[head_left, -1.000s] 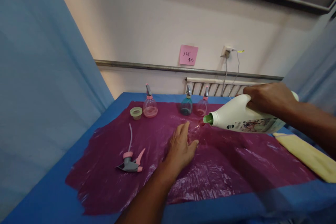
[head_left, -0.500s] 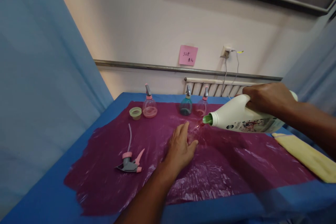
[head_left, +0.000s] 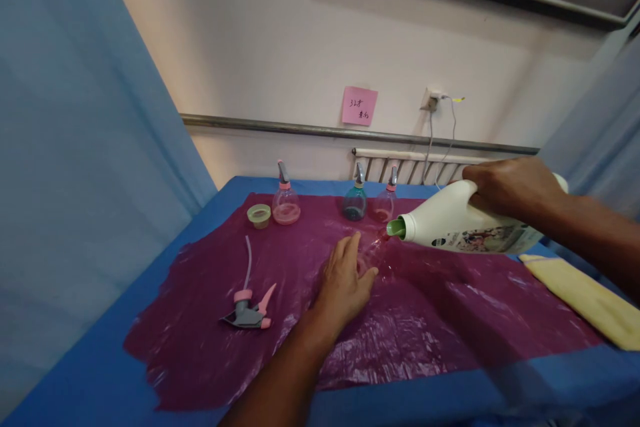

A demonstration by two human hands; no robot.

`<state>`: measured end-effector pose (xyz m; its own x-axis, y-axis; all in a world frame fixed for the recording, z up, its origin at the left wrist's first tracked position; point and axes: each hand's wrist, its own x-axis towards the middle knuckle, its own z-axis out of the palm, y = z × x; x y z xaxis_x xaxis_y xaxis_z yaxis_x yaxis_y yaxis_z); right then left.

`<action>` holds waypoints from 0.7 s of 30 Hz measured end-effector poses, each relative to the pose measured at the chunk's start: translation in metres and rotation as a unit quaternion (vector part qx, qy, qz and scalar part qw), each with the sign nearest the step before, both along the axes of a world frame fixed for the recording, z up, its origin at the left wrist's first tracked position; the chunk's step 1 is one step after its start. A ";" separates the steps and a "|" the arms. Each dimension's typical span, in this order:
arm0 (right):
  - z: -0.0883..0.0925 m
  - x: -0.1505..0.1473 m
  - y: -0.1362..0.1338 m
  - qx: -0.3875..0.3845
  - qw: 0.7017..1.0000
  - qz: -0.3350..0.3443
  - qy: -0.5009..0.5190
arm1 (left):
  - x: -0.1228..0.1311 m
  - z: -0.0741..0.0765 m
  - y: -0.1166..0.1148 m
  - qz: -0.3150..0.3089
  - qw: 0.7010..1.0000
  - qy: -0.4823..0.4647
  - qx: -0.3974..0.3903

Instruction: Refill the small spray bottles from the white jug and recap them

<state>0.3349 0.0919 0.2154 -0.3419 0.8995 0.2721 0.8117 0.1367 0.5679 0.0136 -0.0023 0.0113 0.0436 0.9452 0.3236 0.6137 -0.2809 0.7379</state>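
My right hand (head_left: 510,188) grips a white jug (head_left: 465,225) by its handle and holds it tipped almost flat, green spout to the left. Reddish liquid runs from the spout into a small clear bottle (head_left: 373,255) standing on the purple plastic sheet (head_left: 450,320). My left hand (head_left: 345,280) is wrapped round that clear bottle from the left and steadies it. A detached pink and grey spray head (head_left: 249,310) with its tube lies on the sheet, left of my left hand.
Three small spray bottles stand at the back: a pinkish one (head_left: 286,203), a blue one (head_left: 355,200) and a pink one (head_left: 387,201). A green cap (head_left: 259,215) lies by them. A yellow cloth (head_left: 585,293) lies right. Blue curtains hang either side.
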 end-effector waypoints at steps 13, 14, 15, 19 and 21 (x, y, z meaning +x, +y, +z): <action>-0.001 -0.001 0.000 -0.001 1.000 -0.009 0.002 | 0.000 0.001 0.000 0.006 1.000 0.005 -0.011; 0.000 -0.001 0.000 -0.004 1.000 -0.011 0.002 | 0.000 0.001 0.000 0.007 1.000 0.007 -0.012; 0.000 -0.002 0.000 -0.007 1.000 -0.011 0.002 | 0.000 0.001 0.000 0.008 1.000 0.008 -0.013; 0.000 -0.001 0.000 -0.008 1.000 -0.007 0.007 | 0.000 0.002 0.000 0.010 1.000 0.006 -0.011; -0.001 0.000 0.001 -0.003 1.000 -0.003 0.010 | 0.001 0.003 0.000 0.008 1.000 0.004 -0.012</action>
<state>0.3349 0.0933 0.2145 -0.3317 0.9027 0.2742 0.8237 0.1354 0.5507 0.0143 -0.0025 0.0144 0.0308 0.9535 0.2998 0.6236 -0.2527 0.7397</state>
